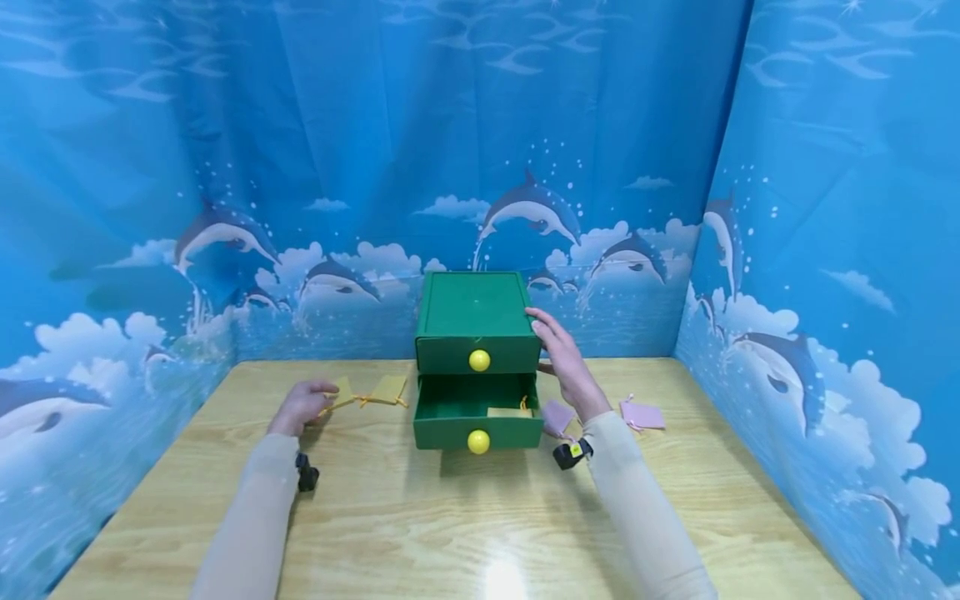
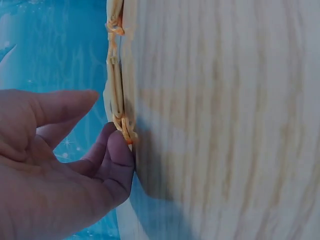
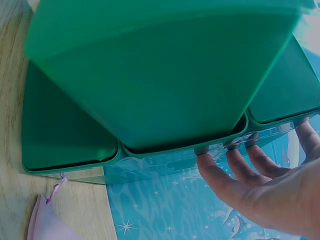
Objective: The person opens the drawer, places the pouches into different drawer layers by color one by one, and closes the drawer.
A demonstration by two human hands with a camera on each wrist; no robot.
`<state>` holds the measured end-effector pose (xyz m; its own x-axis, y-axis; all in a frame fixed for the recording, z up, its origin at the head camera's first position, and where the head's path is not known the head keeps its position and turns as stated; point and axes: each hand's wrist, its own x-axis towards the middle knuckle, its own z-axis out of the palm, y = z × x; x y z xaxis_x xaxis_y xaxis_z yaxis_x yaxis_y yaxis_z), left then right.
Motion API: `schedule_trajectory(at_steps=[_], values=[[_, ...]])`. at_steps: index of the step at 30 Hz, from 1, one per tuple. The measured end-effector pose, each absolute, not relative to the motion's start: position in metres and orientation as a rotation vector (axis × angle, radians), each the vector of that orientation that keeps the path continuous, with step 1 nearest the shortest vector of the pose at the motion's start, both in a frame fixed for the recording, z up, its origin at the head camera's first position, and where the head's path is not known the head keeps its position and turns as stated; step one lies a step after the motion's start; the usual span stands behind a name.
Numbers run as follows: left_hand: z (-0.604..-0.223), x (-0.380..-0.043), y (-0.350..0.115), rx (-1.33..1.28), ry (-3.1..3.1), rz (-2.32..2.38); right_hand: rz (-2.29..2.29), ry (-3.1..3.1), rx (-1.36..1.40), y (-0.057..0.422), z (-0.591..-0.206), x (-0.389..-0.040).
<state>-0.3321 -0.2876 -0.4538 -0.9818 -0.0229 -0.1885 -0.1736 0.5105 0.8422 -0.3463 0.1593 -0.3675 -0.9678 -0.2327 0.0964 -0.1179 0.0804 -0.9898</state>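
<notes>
My left hand (image 1: pixel 302 406) is low over the table beside two small yellow drawstring pouches (image 1: pixel 390 388). In the left wrist view, the fingertips are right at the orange cord (image 2: pixel 122 127) of the nearer pouch, with the thumb standing apart from them. My right hand (image 1: pixel 564 362) rests its spread fingertips against the right side of a green drawer cabinet (image 1: pixel 476 304). Its lower drawer (image 1: pixel 438 433) is pulled out and has a yellow pouch (image 1: pixel 506 412) inside. The right wrist view shows the fingers (image 3: pixel 215 175) touching the cabinet's clear side edge.
A purple pouch (image 1: pixel 557 417) lies right of the drawer, partly behind my right wrist. Another purple pouch (image 1: pixel 642 415) is farther right on the wooden table (image 1: pixel 420 525). Blue dolphin-print curtains (image 1: pixel 360 167) stand behind and at both sides.
</notes>
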Motion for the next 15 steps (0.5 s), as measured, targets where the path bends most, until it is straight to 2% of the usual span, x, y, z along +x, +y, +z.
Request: schedule_trajectory(at_steps=[8,15], values=[[-0.4566,-0.3367,-0.2905,-0.198,2.624,1.314,-2.032,2.256,-0.362,0.1577,-0.3660,-0.3461],[-0.4557,-0.3330,-0.2946,-0.123,2.651,1.248,-2.040,2.236,-0.356,0.1579,-0.3664,-0.3457]])
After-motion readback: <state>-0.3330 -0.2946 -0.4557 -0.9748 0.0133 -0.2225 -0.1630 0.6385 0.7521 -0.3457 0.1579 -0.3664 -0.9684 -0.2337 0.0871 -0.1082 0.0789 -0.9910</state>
